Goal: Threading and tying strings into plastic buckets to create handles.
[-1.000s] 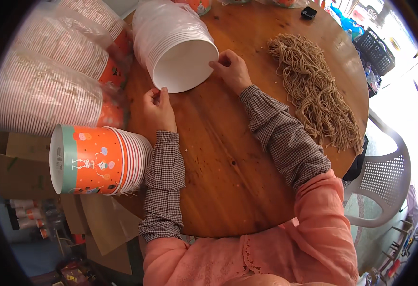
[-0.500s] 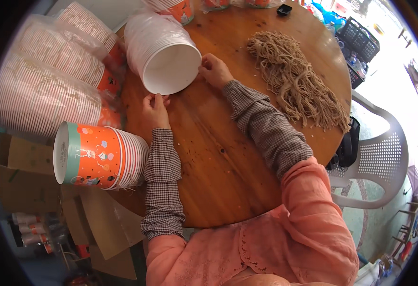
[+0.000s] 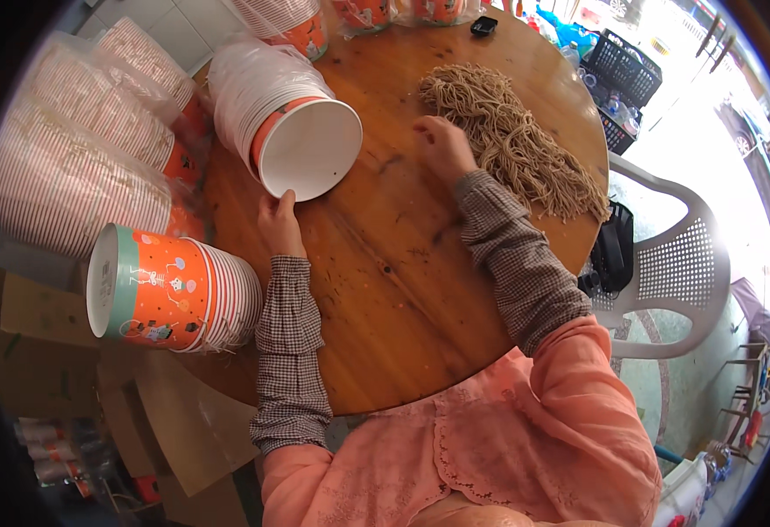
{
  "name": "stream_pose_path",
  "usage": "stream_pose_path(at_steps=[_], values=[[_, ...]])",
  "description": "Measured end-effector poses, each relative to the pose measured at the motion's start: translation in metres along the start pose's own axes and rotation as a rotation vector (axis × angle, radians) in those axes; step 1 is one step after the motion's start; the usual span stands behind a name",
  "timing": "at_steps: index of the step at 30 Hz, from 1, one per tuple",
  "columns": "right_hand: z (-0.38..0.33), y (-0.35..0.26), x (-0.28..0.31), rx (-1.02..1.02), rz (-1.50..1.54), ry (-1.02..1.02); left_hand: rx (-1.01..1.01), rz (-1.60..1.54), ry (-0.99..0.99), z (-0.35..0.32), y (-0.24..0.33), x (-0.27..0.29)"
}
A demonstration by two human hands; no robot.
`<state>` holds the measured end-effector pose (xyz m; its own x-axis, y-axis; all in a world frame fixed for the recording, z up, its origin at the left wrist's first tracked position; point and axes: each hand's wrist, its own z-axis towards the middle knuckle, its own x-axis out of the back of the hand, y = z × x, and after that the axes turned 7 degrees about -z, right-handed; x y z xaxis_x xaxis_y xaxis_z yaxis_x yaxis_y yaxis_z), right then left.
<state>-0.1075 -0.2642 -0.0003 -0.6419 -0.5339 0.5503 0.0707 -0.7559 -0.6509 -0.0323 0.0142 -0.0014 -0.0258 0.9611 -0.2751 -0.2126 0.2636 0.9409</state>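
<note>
A white-lined paper bucket with an orange outside lies on its side, its mouth facing me. It sticks out from a nested stack wrapped in clear plastic. My left hand grips the near lower rim, thumb on the edge. My right hand is off the bucket, above the table beside a bundle of beige twine strands. Its fingers are loosely bent, with nothing visible in them. Left of my left forearm lies another nested stack of orange buckets, its green-edged base turned outward.
Plastic-wrapped bucket stacks crowd the left side, and more stand at the far edge of the round wooden table. A small black object lies near the far edge. A grey plastic chair stands right; cardboard boxes are below left.
The outermost bucket has come partway out of the stack, showing its orange side. My right hand has left its rim and moved right toward the twine; my left hand stays at the rim.
</note>
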Motion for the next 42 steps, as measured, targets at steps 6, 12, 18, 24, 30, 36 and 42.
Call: stream_pose_path(at_steps=[6, 12, 18, 24, 30, 36, 42], values=[[0.011, 0.023, 0.022, -0.15, -0.455, -0.09, -0.096, 0.143, 0.043, -0.006, 0.012, -0.002], [0.012, 0.032, 0.023, -0.188, -0.628, -0.128, -0.148, 0.37, -0.11, -0.032, 0.024, -0.005], [-0.005, 0.002, 0.026, 0.051, -0.325, 0.012, -0.121, 0.526, -0.193, -0.021, 0.012, 0.013], [-0.047, -0.059, 0.021, 0.194, 0.229, -0.647, -0.271, 1.168, -0.289, -0.025, 0.033, 0.017], [-0.085, -0.108, 0.013, 0.084, 0.36, -0.664, 0.423, 0.576, -0.602, -0.067, 0.053, 0.001], [-0.089, -0.114, 0.014, 0.217, 0.218, -0.472, 0.643, -0.09, -0.48, -0.092, 0.041, -0.008], [-0.086, -0.114, 0.019, 0.248, 0.118, -0.591, 0.514, -0.214, -0.399, -0.09, 0.037, -0.007]])
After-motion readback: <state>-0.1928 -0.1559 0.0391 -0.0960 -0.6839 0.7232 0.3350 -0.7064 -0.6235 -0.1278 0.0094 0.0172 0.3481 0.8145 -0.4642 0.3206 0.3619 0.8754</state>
